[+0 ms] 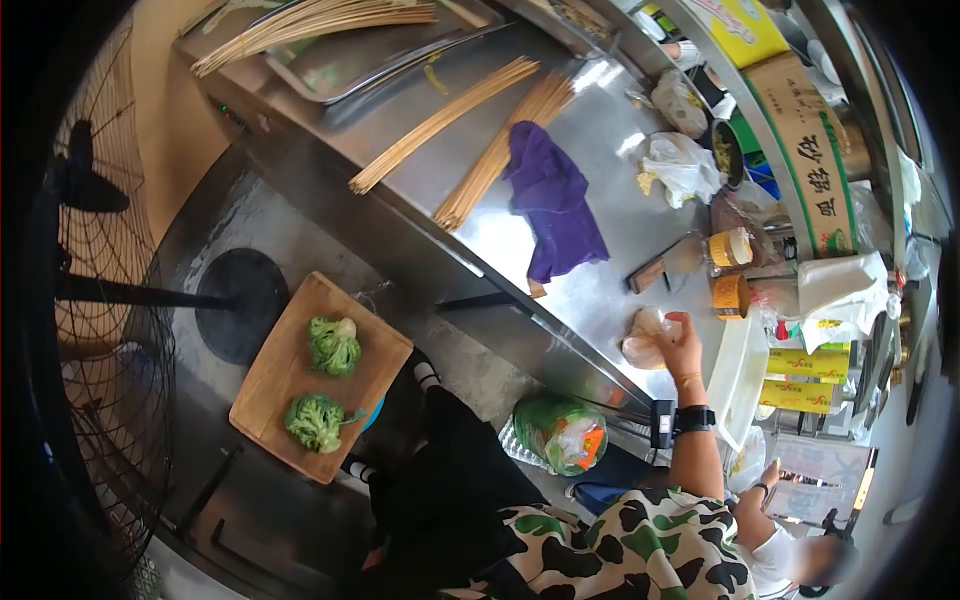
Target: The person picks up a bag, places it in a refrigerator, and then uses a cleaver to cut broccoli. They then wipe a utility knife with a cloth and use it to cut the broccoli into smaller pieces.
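Observation:
My right hand, with a dark watch on the wrist, reaches over the steel counter. Its fingers curl against a small clear plastic bag with something pale in it. I cannot make out its contents. My left hand does not show. Down by my feet, a wooden cutting board carries two broccoli heads, one broccoli nearer the counter and another broccoli farther from it. A purple cloth lies crumpled on the counter, against bundles of wooden skewers.
A metal tray with more skewers stands at the counter's far end. White plastic bags and jars line its back, under a shelf. A green-lined basket is on the floor. A fan stands left. Another person is at lower right.

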`<move>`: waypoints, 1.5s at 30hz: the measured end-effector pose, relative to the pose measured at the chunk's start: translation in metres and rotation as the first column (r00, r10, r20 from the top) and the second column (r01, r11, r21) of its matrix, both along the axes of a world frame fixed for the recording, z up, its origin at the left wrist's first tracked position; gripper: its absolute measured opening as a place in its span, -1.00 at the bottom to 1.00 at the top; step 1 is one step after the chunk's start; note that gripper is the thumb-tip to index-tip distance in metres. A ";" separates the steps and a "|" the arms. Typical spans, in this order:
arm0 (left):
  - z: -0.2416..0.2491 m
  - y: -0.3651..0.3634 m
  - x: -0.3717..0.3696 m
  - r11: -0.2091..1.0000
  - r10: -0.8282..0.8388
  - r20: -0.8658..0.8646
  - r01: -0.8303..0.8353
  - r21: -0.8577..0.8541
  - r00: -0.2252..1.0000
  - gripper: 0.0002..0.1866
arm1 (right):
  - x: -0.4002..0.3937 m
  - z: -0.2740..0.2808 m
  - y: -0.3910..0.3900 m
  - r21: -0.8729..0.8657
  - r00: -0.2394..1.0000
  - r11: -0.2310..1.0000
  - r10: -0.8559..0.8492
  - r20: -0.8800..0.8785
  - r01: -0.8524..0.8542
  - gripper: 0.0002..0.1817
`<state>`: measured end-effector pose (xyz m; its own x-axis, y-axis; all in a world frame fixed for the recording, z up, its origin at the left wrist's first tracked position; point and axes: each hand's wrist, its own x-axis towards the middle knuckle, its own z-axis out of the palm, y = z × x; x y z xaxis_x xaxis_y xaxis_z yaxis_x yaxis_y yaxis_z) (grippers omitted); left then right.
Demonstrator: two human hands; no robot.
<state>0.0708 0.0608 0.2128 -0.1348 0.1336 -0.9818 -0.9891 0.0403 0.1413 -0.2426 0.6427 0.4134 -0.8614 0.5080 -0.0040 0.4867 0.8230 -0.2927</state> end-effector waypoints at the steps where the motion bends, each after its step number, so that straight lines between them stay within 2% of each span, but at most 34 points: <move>1: 0.001 0.000 0.005 1.000 0.014 0.013 -0.014 0.002 1.000 -0.60 | -0.005 0.001 -0.001 -0.055 1.000 0.998 0.012 0.009 -0.011 -0.57; 3: 0.002 0.000 0.015 0.999 0.040 0.043 -0.041 0.003 0.998 -0.61 | -0.008 -0.014 0.014 -0.161 0.996 0.984 0.074 -0.040 -0.079 -0.57; 5: 0.003 0.001 0.025 0.998 0.063 0.062 -0.063 0.003 0.996 -0.61 | -0.016 -0.012 0.008 -0.154 0.994 0.988 -0.032 -0.102 0.016 -0.55; 8: 0.005 0.001 0.039 0.996 0.091 0.092 -0.091 -0.002 0.992 -0.62 | -0.023 -0.009 0.000 0.250 0.999 0.968 0.003 -0.038 0.006 -0.54; 9: 0.006 -0.001 0.045 0.995 0.103 0.101 -0.103 -0.008 0.990 -0.62 | -0.023 -0.008 -0.007 0.471 0.995 0.879 0.092 -0.029 -0.068 -0.54; 11: 0.010 0.000 0.055 0.992 0.129 0.124 -0.129 -0.011 0.984 -0.63 | -0.032 0.027 -0.078 0.814 0.964 0.551 0.260 0.046 -0.187 -0.54; 13: 0.014 0.001 0.064 0.987 0.158 0.141 -0.157 -0.021 0.977 -0.64 | -0.034 0.035 -0.121 0.585 0.891 0.708 0.449 0.061 -0.397 -0.56; 14: 0.015 0.002 0.067 0.985 0.171 0.143 -0.169 -0.026 0.975 -0.64 | -0.026 0.019 -0.134 0.332 0.832 0.774 0.550 0.068 -0.539 -0.59; 15: 0.018 0.003 0.070 0.983 0.185 0.149 -0.183 -0.029 0.971 -0.64 | -0.013 -0.003 -0.156 0.049 0.781 0.780 0.620 0.078 -0.624 -0.60; 16: 0.019 0.004 0.074 0.980 0.197 0.152 -0.194 -0.035 0.968 -0.64 | -0.001 -0.031 -0.171 -0.227 0.695 0.724 0.690 0.205 -0.652 -0.61; 17: 0.021 0.005 0.078 0.978 0.209 0.158 -0.205 -0.039 0.965 -0.65 | 0.018 -0.072 -0.176 -0.658 0.656 0.668 0.675 0.339 -0.347 -0.62; 18: 0.022 0.007 0.083 0.975 0.221 0.160 -0.216 -0.044 0.962 -0.65 | 0.039 -0.116 -0.180 -0.672 0.461 0.607 0.783 0.417 -0.424 -0.61; 19: 0.023 0.007 0.086 0.973 0.230 0.162 -0.225 -0.049 0.960 -0.65 | 0.064 -0.160 -0.179 -0.678 0.286 0.504 0.863 0.416 -0.535 -0.55; 20: 0.026 0.008 0.090 0.971 0.238 0.168 -0.232 -0.052 0.957 -0.65 | 0.087 -0.201 -0.176 -0.653 0.159 0.453 0.874 0.459 -0.607 -0.51; 21: 0.027 0.009 0.094 0.968 0.249 0.173 -0.243 -0.058 0.953 -0.66 | 0.104 -0.229 -0.177 -0.614 0.081 0.472 0.829 0.554 -0.632 -0.47; 22: 0.028 0.007 0.096 0.966 0.257 0.177 -0.249 -0.062 0.950 -0.66 | 0.110 -0.243 -0.188 -0.599 0.090 0.471 0.828 0.554 -0.648 -0.56; 25: 0.026 0.003 0.104 0.967 0.255 0.186 -0.246 -0.071 0.949 -0.67 | 0.121 -0.256 -0.205 -0.590 0.041 0.671 0.675 0.737 -0.450 -0.71; 26: 0.024 0.001 0.106 0.968 0.251 0.192 -0.242 -0.066 0.949 -0.67 | 0.137 -0.272 -0.200 -0.538 0.099 0.633 0.693 0.714 -0.556 -0.83; 29: 0.015 -0.008 0.108 0.973 0.230 0.203 -0.225 -0.050 0.952 -0.68 | 0.144 -0.276 -0.185 -0.647 -0.040 0.591 0.723 0.690 -0.482 -0.80; 30: 0.012 -0.012 0.110 0.975 0.221 0.209 -0.217 -0.045 0.953 -0.68 | 0.150 -0.266 -0.179 -0.740 0.014 0.662 0.746 0.665 -0.122 -0.86; 31: 0.009 -0.017 0.109 0.977 0.213 0.217 -0.211 -0.032 0.953 -0.68 | 0.170 -0.272 -0.160 -0.811 0.038 0.577 0.812 0.582 0.095 -0.90; 32: 0.006 -0.022 0.110 0.978 0.206 0.224 -0.208 -0.017 0.953 -0.69 | 0.184 -0.267 -0.150 -0.840 0.019 0.495 0.859 0.511 0.220 -0.92; 34: -0.005 -0.036 0.109 0.983 0.168 0.242 -0.180 0.027 0.956 -0.69 | 0.177 -0.231 -0.156 -0.855 -0.169 0.321 0.947 0.275 0.407 -0.97; 35: -0.011 -0.047 0.104 0.985 0.136 0.255 -0.158 0.065 0.957 -0.69 | 0.175 -0.227 -0.159 -0.787 -0.281 0.333 0.936 0.211 0.519 -0.99; 37: -0.030 -0.063 0.089 0.993 0.052 0.226 -0.073 0.088 0.973 -0.70 | 0.171 -0.271 -0.153 -0.758 -0.358 0.330 0.924 0.136 0.563 -0.94; 38: -0.039 -0.071 0.077 1.000 0.027 0.150 -0.027 0.002 0.988 -0.70 | 0.150 -0.282 -0.165 -0.946 -0.148 0.221 0.971 0.190 0.239 -0.90; 39: -0.053 -0.076 0.063 0.989 -0.008 0.045 0.015 -0.147 0.999 -0.70 | 0.121 -0.290 -0.187 -0.974 0.067 0.167 0.985 0.159 -0.150 -0.86; 40: -0.060 -0.070 0.050 0.890 -0.044 -0.222 -0.063 -0.451 0.974 -0.72 | 0.099 -0.296 -0.212 -0.815 0.270 0.305 0.944 0.189 -0.493 -0.81; 41: -0.067 -0.064 0.036 0.674 -0.223 -0.386 -0.145 -0.725 0.895 -0.73 | 0.082 -0.307 -0.237 -0.516 0.461 0.458 0.878 0.133 -0.724 -0.74; 43: -0.115 -0.073 0.048 0.398 -0.402 -0.256 -0.084 -0.914 0.879 -0.72 | 0.058 -0.348 -0.257 -0.374 0.347 0.347 0.935 0.070 -0.860 -0.71; 45: -0.152 -0.073 0.067 0.311 -0.610 -0.361 -0.205 -0.928 0.705 -0.63 | 0.047 -0.366 -0.270 -0.314 0.343 0.335 0.939 0.034 -0.888 -0.71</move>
